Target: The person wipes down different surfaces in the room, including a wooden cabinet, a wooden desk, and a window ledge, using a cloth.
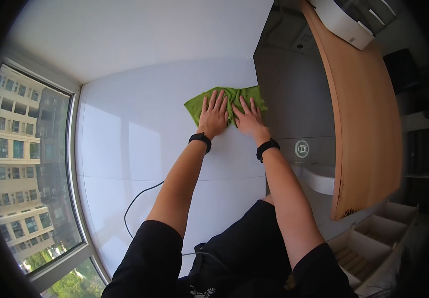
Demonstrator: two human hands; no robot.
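Observation:
A crumpled green cloth (202, 103) lies on the white surface (125, 109), its right end at the edge beside a dark grey area. My left hand (214, 115) presses flat on the cloth's middle with the fingers stretched out. Just to its right, my right hand (249, 118) rests on the cloth too, palm down and fingers spread. The two hands are close together but apart. Each wrist has a black band.
On the left is a window (30, 164). A thin black cable (131, 206) curves near my left arm. At right stand a wooden board (366, 129), a white appliance (346, 25) on it, and a compartmented wooden rack (373, 236) below.

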